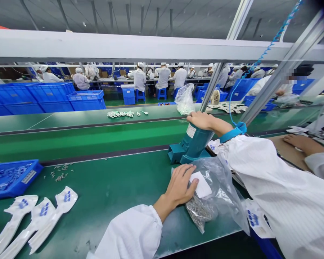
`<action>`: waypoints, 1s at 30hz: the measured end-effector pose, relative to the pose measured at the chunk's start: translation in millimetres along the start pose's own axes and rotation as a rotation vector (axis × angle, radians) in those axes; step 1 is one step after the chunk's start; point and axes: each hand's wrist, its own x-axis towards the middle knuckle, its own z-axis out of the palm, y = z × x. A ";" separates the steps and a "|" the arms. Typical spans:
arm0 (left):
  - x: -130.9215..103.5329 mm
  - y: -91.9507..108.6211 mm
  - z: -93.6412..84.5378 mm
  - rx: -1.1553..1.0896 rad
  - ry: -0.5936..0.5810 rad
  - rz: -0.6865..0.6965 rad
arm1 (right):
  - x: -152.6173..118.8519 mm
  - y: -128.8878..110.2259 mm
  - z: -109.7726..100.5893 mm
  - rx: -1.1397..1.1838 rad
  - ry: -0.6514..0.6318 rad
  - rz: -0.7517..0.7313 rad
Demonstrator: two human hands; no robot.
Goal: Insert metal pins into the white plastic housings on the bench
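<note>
My left hand lies with its fingers stretched out on a clear plastic bag. A white paper label shows on the bag, and small metal parts are gathered in its lower corner. My right hand grips the top of a teal cylindrical device with a flared base, which leans slightly on the green table. Around my right wrist is a blue strap with a coiled cord. Part of the bag lies against the device's base.
White printed plastic pieces lie at left beside a blue tray of small blue parts. Tiny loose parts are scattered nearby. Beyond runs a green conveyor belt. A metal post rises at right, near another person's hand.
</note>
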 end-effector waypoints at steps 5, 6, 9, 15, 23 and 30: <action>-1.7 0.3 1.8 -0.026 0.085 -0.033 | -7.7 -7.2 -6.1 -0.030 -0.052 0.047; -1.6 0.1 2.2 -0.028 0.093 -0.036 | -8.5 -8.3 -7.1 -0.027 -0.054 0.053; -1.1 -0.7 3.0 -0.031 0.103 -0.034 | -9.7 -9.9 -8.3 -0.019 -0.054 0.055; -1.2 -0.1 2.9 -0.028 0.110 -0.029 | -8.6 -9.0 -7.1 -0.017 -0.055 0.053; -1.0 1.1 2.2 -0.029 0.107 -0.035 | -11.7 -11.0 -8.5 -0.008 -0.054 0.063; -0.8 1.2 2.5 -0.030 0.104 -0.037 | -12.4 -11.4 -9.2 -0.003 -0.058 0.058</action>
